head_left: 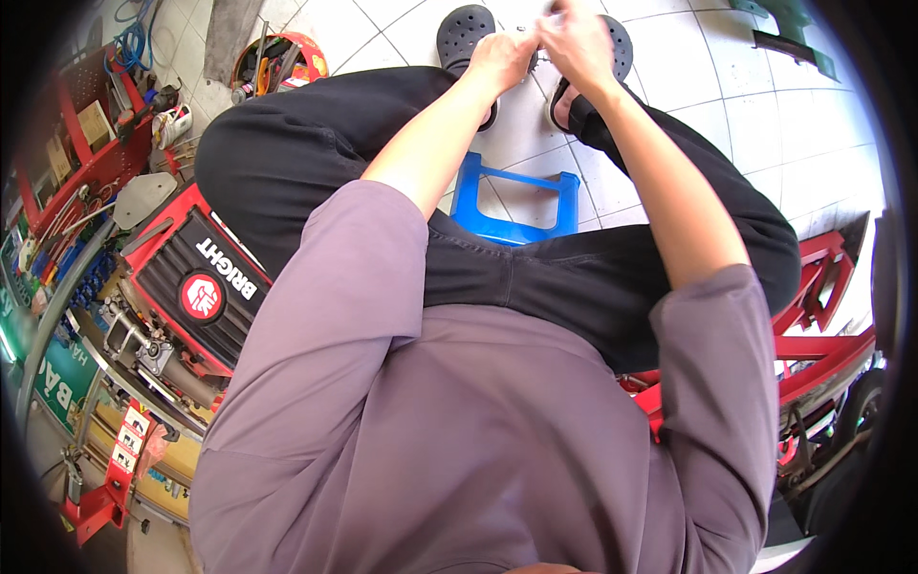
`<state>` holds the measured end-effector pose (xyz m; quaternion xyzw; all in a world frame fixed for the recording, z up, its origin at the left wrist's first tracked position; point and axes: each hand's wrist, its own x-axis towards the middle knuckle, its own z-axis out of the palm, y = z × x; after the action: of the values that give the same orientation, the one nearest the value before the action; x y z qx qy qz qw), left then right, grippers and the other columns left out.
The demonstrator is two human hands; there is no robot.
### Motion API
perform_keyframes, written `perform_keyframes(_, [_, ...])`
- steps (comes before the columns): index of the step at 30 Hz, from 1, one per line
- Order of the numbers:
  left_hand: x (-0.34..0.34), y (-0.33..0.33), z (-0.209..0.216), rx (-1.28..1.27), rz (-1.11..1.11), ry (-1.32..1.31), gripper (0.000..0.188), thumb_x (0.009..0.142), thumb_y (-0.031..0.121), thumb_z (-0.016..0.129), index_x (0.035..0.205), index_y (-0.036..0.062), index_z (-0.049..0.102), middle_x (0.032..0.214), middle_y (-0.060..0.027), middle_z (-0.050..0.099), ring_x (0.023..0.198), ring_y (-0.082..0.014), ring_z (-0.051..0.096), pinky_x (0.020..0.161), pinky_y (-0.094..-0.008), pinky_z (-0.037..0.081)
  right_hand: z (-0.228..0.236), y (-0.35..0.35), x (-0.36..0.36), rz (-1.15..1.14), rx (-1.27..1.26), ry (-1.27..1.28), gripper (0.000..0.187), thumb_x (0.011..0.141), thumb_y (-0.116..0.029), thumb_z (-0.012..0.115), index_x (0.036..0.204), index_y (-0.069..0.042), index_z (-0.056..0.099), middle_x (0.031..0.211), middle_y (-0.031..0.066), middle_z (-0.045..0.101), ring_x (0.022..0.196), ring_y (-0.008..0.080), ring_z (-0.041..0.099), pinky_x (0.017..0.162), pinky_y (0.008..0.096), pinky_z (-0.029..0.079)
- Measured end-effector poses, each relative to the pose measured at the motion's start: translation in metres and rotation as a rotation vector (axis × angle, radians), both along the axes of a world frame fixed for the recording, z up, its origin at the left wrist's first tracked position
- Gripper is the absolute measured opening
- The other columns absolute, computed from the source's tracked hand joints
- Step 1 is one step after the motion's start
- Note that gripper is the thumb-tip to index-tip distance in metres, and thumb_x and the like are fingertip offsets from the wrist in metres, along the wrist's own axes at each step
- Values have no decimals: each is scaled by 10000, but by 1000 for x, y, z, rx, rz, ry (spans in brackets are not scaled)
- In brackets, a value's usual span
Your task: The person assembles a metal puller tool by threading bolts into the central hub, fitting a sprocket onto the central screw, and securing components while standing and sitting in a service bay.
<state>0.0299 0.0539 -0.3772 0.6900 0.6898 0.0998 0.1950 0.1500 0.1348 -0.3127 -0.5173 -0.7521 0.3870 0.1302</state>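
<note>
Low between my feet, both hands are close together over the tiled floor. My left hand [504,62] is closed, its fingertips at a small metal piece [534,59] whose kind I cannot make out. Beside it my right hand [579,46] is bent inward and partly smeared by motion. Its fingers look pinched around something small and dark, mostly hidden near the top edge. Dark clogs [466,31] are on my feet behind the hands. A blue plastic stool or step [521,231] shows between my legs, nearer to me than the hands.
A red bucket of tools [312,55] stands at the far left. Left of my thigh is a black and red case [196,277], with a red rack [91,143] of parts beyond. Red metal frames [827,368] stand on the right. A green metal piece [789,43] sits far right.
</note>
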Motion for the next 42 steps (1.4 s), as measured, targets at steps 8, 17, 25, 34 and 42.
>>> perform_keyframes(8, [-2, -5, 6, -74, 5, -63, 173, 843, 155, 567, 1009, 107, 556, 806, -153, 655, 787, -342, 648, 682, -452, 505, -59, 32, 4, 271, -7, -345, 326, 826, -236, 534, 1087, -68, 636, 1069, 193, 655, 1020, 306, 628, 900, 382, 480])
perform_keyframes(17, [-6, 0, 11, -38, 9, -107, 180, 840, 104, 565, 1017, 110, 532, 800, -124, 654, 780, -322, 648, 672, -425, 510, -84, -13, 35, -130, -962, 255, 303, 904, -153, 579, 1172, -13, 555, 968, 98, 667, 833, 159, 666, 687, 264, 528])
perform_keyframes(25, [-4, -3, 17, -12, -81, -76, 161, 840, 112, 572, 995, 119, 529, 755, -130, 638, 718, -323, 640, 618, -423, 499, -72, -12, 34, -98, -921, 115, 252, 926, -184, 531, 1044, 18, 624, 863, 94, 698, 687, 154, 692, 513, 262, 504])
perform_keyframes(34, [-8, -2, 10, -7, -67, -186, 171, 810, 91, 564, 974, 140, 572, 783, -134, 652, 730, -317, 652, 642, -417, 514, -67, -13, 30, -105, -887, 81, 285, 943, -194, 519, 1082, 36, 617, 872, 110, 688, 754, 181, 682, 632, 291, 544])
perform_keyframes(42, [-14, 5, 17, 32, -212, -34, 221, 751, 99, 645, 956, 146, 578, 797, -81, 644, 722, -280, 644, 635, -378, 513, -77, -14, 28, -88, -873, 39, 267, 943, -205, 510, 1054, 4, 635, 855, 86, 690, 735, 172, 682, 578, 285, 524])
